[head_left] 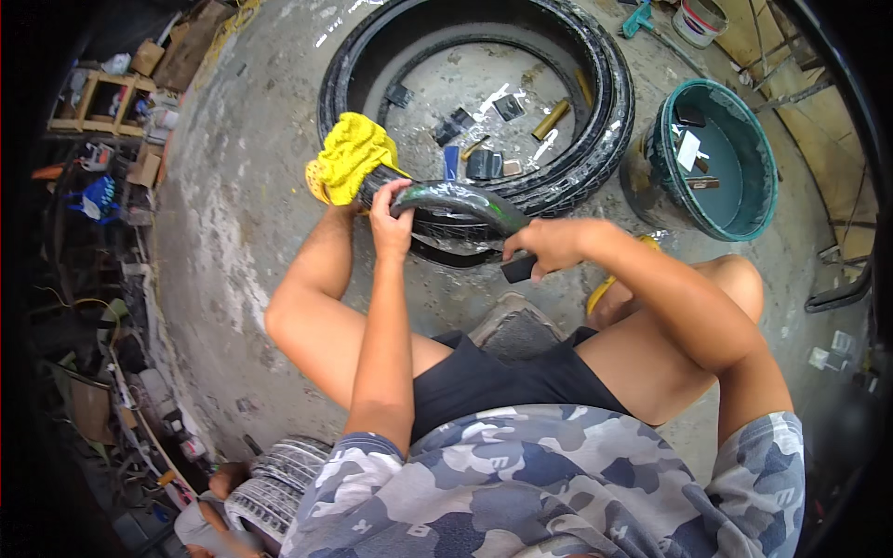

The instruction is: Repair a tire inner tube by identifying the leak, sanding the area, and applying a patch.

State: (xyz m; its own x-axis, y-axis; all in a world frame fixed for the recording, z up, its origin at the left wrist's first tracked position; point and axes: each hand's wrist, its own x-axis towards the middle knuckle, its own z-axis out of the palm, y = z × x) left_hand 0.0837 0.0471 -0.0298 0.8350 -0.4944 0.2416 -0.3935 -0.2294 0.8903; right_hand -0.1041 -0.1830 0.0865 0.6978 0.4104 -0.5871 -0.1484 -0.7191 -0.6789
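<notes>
Counting remotely, I see left hand [391,223], right hand [558,242] clamped on one tube [456,194] by one tyre [609,98]; one cloth [352,158] leftward, one bucket [654,184] rightward.

Top right, a white pail [694,30] sits near a teal brush [637,19]; far left, a wooden rack [99,125]; lower left, dusty tires [276,474]!
</notes>
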